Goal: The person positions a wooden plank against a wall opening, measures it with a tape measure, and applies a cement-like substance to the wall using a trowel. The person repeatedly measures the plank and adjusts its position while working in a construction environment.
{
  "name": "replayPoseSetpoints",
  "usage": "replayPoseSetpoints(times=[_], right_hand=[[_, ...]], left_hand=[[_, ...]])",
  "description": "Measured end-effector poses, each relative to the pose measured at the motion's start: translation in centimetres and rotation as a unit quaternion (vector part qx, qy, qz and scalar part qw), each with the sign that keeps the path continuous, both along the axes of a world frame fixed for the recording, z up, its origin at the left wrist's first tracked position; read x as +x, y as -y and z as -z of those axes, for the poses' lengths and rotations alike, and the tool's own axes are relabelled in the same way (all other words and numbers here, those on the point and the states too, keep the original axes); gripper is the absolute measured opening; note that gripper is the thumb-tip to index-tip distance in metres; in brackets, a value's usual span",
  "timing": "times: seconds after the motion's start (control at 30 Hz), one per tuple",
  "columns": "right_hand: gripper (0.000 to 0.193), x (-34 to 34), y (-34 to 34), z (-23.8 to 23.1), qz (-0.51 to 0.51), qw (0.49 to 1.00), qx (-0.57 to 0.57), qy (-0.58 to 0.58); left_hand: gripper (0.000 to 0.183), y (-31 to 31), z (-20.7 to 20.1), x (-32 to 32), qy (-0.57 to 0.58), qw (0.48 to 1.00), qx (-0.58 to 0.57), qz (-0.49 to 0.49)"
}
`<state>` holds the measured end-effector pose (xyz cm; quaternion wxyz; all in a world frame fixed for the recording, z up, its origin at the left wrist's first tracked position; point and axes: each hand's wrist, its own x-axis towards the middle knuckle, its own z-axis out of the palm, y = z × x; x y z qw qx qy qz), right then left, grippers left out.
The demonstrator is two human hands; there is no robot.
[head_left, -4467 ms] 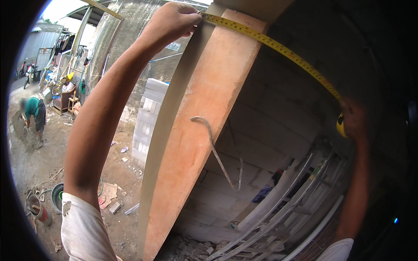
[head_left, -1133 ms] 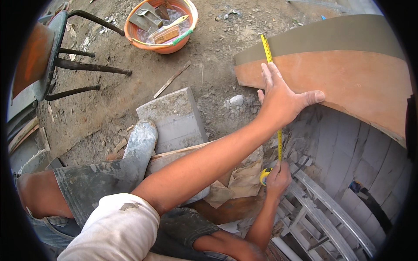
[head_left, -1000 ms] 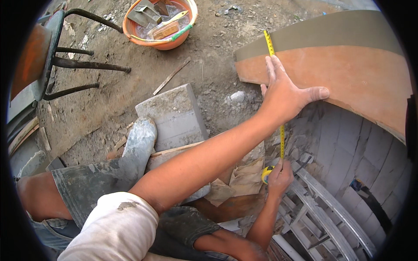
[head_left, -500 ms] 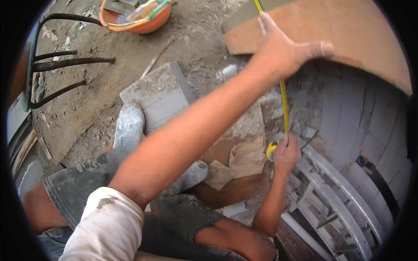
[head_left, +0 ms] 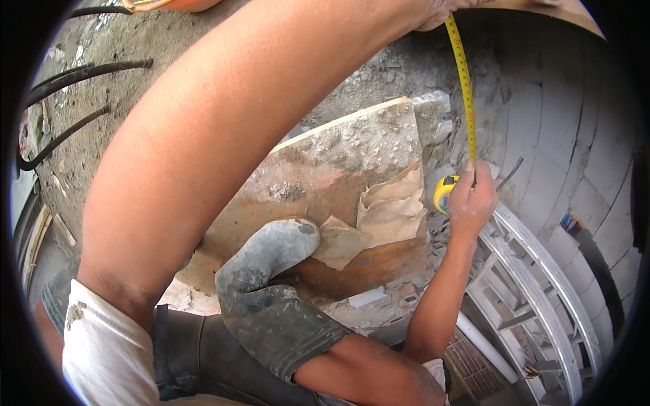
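Observation:
My right hand point(head_left: 472, 203) is closed on a yellow tape measure point(head_left: 442, 194), thumb at the case. From it a yellow blade point(head_left: 463, 81) runs up, slightly bowed, to my left hand point(head_left: 440, 12) at the top edge of the view. Most of the left hand is cut off there. Its thumb seems stretched out along the tan board point(head_left: 583, 15), of which only the lower edge shows. The blade's far end is out of sight. My left forearm crosses the view and covers much of the ground.
A metal ladder point(head_left: 525, 287) and a white pipe point(head_left: 489, 348) lie at the lower right, beside a grey block wall point(head_left: 542, 135). Torn brown paper point(head_left: 393, 206) rests on a mortar-crusted board point(head_left: 325, 162) by my boot point(head_left: 291, 238). Bent black rods point(head_left: 101, 71) and an orange basin point(head_left: 179, 4) are left.
The view has shifted, and the tan board and my left hand have slid up to its top edge. My right hand appears higher and further right, still on the tape measure. My left arm now hides the grey slab.

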<state>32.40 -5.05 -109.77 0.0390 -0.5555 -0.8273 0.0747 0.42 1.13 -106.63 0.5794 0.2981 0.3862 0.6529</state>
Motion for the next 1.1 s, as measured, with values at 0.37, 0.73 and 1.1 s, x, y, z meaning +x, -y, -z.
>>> replayPoseSetpoints(times=[0.37,0.73,1.1], right_hand=[[0.014,0.2,-0.1,0.2,-0.025,0.999,0.019,-0.014],[0.012,0.5,0.2,0.3,-0.04,0.999,0.02,-0.016],[0.018,-0.3,7.2,-2.4,-0.028,0.967,-0.226,-0.115]], left_hand=[[0.085,-0.4,-0.3,-0.5,0.015,1.0,-0.023,-0.005],[0.109,-0.8,1.2,0.5,-0.087,0.982,-0.121,-0.117],[0.043,9.2,5.8,-2.7,-0.168,0.938,-0.208,-0.219]])
